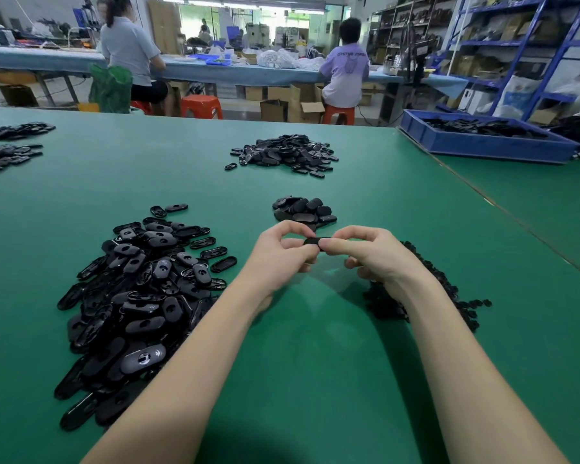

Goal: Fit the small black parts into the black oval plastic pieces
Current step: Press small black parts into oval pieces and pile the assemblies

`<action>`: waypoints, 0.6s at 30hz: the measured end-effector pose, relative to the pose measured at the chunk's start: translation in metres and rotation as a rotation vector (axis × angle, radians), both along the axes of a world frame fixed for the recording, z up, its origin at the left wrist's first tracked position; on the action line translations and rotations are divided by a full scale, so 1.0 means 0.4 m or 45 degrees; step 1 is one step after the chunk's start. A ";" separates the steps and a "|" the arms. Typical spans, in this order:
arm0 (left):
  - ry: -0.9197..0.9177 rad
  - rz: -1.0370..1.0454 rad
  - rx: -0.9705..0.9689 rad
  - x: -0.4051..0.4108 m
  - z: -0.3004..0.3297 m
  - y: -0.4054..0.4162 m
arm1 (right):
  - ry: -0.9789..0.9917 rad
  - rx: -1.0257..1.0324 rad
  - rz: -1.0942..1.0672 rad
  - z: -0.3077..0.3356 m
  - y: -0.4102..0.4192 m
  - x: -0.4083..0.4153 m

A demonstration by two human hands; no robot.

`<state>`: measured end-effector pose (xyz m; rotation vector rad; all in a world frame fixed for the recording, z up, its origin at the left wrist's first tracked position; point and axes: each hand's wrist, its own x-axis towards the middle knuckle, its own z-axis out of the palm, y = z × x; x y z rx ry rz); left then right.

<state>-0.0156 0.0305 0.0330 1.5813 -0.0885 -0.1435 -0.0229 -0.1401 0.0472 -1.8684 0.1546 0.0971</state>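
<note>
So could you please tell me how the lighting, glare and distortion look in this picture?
Head view: even overhead light, soft shadows under both forearms on the green table; glare on glossy oval pieces in the near left pile; wide-angle bending skews the blue shelving; the background is slightly soft.

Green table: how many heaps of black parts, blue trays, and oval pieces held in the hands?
Heaps of black parts on the green table: 6
Blue trays: 1
Oval pieces held between left hand and right hand: 1
Total: 8
</note>
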 end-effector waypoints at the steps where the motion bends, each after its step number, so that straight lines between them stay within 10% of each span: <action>1: 0.028 0.010 -0.025 -0.001 -0.007 -0.007 | -0.005 -0.011 0.002 0.000 -0.001 0.001; 18: 0.068 0.052 -0.003 0.002 -0.029 -0.010 | -0.101 -0.166 0.006 -0.024 0.002 0.021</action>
